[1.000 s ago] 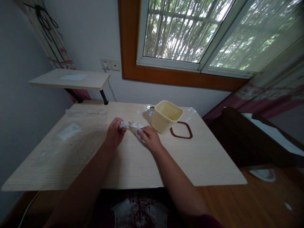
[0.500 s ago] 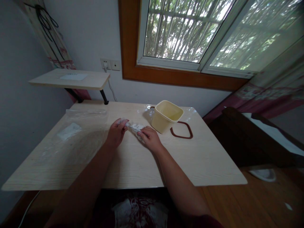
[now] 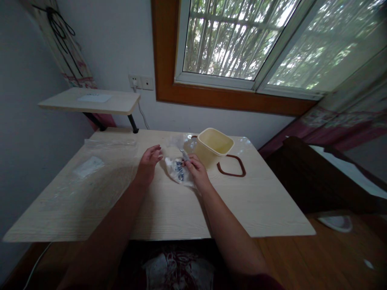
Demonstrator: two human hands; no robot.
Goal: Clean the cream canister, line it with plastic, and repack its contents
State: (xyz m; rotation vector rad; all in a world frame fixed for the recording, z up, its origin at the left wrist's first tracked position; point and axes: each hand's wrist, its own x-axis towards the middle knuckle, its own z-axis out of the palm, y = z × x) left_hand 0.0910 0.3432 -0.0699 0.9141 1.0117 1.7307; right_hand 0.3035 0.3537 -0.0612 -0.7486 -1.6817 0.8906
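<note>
A crumpled plastic bag [image 3: 177,170], white and partly clear with dark blue printing, hangs from my right hand [image 3: 196,169], whose fingers are closed on its gathered part. My left hand [image 3: 148,162] is raised to the left of the bag, fingers apart and holding nothing. Just behind my right hand stands a cream plastic bin [image 3: 208,155], open at the top. To its right a brown rounded frame [image 3: 242,166] lies on the table, partly hidden by the bin.
A large clear plastic bag [image 3: 99,181] with a white packet [image 3: 90,166] lies flat at the table's left. A raised shelf [image 3: 63,99] holding a paper sheet [image 3: 94,98] is at the back left. The wooden table [image 3: 256,213] meets the window wall.
My left hand has let go of the twisted plastic bag and opened. The bag has spread out and now hangs from my right hand, its blue printing showing.
</note>
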